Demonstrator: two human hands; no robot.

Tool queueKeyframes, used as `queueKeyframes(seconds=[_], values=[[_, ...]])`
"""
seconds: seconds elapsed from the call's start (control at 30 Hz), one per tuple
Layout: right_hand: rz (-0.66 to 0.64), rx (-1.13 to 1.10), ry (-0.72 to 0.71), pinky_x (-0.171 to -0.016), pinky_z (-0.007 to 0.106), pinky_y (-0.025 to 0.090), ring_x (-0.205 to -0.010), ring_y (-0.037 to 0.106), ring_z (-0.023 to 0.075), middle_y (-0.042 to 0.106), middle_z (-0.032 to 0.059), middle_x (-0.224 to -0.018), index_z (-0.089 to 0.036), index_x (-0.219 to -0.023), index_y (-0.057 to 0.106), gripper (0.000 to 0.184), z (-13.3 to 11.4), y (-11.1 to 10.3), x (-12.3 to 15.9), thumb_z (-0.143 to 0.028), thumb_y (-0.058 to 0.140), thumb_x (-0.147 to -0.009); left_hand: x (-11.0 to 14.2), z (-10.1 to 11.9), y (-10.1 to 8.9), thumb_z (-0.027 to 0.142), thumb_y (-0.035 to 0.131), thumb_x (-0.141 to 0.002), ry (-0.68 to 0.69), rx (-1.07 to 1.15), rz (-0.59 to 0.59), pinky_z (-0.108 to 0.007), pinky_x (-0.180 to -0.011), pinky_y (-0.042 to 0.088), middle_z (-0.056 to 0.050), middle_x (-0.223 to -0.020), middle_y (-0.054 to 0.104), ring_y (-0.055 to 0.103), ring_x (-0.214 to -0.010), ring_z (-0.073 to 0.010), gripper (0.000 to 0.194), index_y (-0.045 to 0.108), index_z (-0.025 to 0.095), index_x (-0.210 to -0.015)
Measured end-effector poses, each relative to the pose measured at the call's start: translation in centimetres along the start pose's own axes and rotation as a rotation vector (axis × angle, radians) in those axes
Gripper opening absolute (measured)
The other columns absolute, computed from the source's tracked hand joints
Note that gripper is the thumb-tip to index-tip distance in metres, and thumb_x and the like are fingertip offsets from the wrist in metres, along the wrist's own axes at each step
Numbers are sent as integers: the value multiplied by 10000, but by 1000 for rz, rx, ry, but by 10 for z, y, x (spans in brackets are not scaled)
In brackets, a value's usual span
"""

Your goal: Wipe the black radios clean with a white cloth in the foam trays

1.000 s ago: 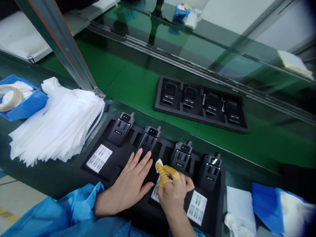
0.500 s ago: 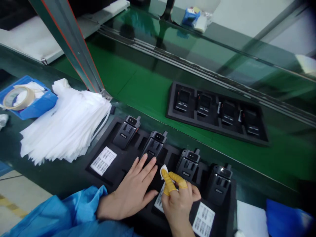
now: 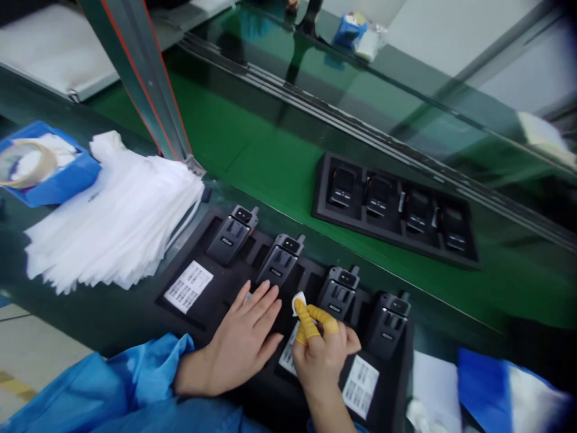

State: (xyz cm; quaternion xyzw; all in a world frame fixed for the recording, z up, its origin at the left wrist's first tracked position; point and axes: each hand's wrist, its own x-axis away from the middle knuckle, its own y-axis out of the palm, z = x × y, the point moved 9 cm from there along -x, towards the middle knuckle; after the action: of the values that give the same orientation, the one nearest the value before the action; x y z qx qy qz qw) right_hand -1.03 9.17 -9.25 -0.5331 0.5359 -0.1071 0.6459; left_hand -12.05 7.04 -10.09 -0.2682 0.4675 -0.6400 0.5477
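Resting over the near tray, the left hand lies palm-down, fingers slightly apart, its tips at the lower end of the second handset from that tray's left, perhaps steadying it; I can't tell how firmly. Above the tray's middle, the right hand pinches a small white cloth between fingers in yellow covers, likely worn for grip or cleanliness. Four handsets sit back-up along the near tray's far side, its recesses probably stopping them sliding. Beyond it, another tray separates four more devices; off its left end, white sheets lie fanned, presumably for easy picking.
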Motion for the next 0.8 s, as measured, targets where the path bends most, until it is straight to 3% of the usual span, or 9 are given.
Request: queueKeyframes(seconds=[0.13,0.3,0.5,0.67,0.8], values=[[-10,24,48,-747,347,280,-732,467,149,590,26,-835,-208,-825,620,242,0,2,0,-61,480,-694,2,-1,4,247,468,-894,0,16,40,-541,-1062,350,-156,-1362,497,404,-1309,-296,377,536,78,-1224],[6,16,93,-760,354,289,-747,443,156,555,28,-800,-192,-626,561,173,-1,-2,0,-48,469,-649,3,0,6,255,477,-892,6,-41,43,-528,-1069,341,-168,-1383,469,382,-1322,-303,395,519,74,-1241],[-53,112,52,-783,371,260,-784,427,165,566,40,-828,-186,-580,563,186,11,-5,-36,-36,478,-650,4,-3,12,264,534,-854,-19,-99,6,-533,-1057,339,-203,-1452,352,293,-1360,-344,495,455,70,-1303],[-108,172,-89,-829,392,230,-837,429,174,608,43,-872,-191,-619,622,246,5,24,-80,0,484,-690,5,-4,16,308,518,-866,-13,-125,-6,-544,-1073,294,-198,-1441,374,323,-1348,-338,506,451,80,-1313],[-164,188,-157,-845,391,209,-855,433,167,632,29,-906,-202,-661,653,249,-3,47,-96,-4,513,-715,4,-5,14,333,486,-885,-13,-122,13,-530,-1074,286,-180,-1426,408,354,-1333,-328,483,473,82,-1297]])
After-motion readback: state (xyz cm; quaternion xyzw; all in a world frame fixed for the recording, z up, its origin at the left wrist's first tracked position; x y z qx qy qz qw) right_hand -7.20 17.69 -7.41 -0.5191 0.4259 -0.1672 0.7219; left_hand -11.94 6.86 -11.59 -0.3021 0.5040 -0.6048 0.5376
